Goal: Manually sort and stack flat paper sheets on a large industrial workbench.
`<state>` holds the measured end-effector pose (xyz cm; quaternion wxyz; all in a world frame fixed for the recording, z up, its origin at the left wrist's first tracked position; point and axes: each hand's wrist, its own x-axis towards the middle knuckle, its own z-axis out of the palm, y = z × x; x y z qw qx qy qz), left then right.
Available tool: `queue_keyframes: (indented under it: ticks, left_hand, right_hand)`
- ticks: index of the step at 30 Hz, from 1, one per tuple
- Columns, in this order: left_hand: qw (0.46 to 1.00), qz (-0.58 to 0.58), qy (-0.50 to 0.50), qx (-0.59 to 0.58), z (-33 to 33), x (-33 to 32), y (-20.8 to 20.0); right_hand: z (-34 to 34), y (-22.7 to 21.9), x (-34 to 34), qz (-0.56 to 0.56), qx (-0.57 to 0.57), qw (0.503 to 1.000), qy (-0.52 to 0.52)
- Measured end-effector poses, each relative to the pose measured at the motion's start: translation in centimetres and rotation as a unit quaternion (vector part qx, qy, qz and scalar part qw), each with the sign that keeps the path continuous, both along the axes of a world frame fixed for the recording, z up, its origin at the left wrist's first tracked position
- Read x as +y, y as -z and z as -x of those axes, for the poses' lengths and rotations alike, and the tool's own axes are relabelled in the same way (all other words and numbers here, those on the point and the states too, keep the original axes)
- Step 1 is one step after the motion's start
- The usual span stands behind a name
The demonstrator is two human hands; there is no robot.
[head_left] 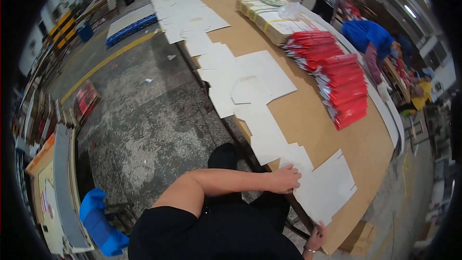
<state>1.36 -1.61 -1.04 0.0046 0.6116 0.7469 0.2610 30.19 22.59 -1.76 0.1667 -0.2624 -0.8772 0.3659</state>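
Observation:
A white die-cut cardboard blank lies flat at the near end of the table, its tabbed outline pointing right. My left hand is closed on its left edge, fingers curled over the board. Lower down, my right hand, with a bracelet at the wrist, pinches near the blank's bottom corner; part of its grip is hidden. Farther up the table, another white blank lies along the left edge, a hexagon-shaped outline on it. More white blanks overlap at the far left end.
The long brown table carries piles of red-and-white printed packets and a strapped bundle of flat cartons along its right side. A blue-covered stool stands behind me on the left. Several people work beyond the table, one in blue.

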Motion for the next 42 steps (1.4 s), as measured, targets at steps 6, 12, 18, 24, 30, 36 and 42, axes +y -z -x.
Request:
queue_keyframes:
  ticks: [6,12,18,24,30,36,42]
  left_hand:
    - [0.982,-0.072,-0.06,-0.165,-0.7,4.5,0.2]
    - [0.997,-0.029,0.031,0.06,-3.4,3.1,0.2]
    - [0.968,0.192,0.145,-0.063,3.3,1.3,1.2]
    - [0.991,0.039,-0.089,0.09,-1.3,4.4,3.5]
    - [0.977,0.168,-0.026,0.131,-5.7,3.6,-2.2]
    - [0.996,0.013,-0.03,0.087,-10.6,4.4,0.8]
    - [0.974,-0.041,0.171,0.142,-5.7,4.2,0.8]
  right_hand:
    - [4.4,-1.7,-0.3,-0.075,0.054,0.975,0.202]
    - [8.2,-2.0,-2.5,-0.305,0.068,0.946,-0.089]
    - [10.1,-2.5,-5.6,-0.196,0.07,0.957,-0.204]
    - [10.1,-2.0,-5.7,-0.195,0.035,0.955,-0.222]
    - [5.7,-5.7,-9.5,0.227,-0.137,0.964,-0.004]
    - [1.8,7.8,-4.2,0.179,-0.047,0.949,0.256]
    - [9.7,-2.1,-6.4,-0.268,0.152,0.951,-0.006]
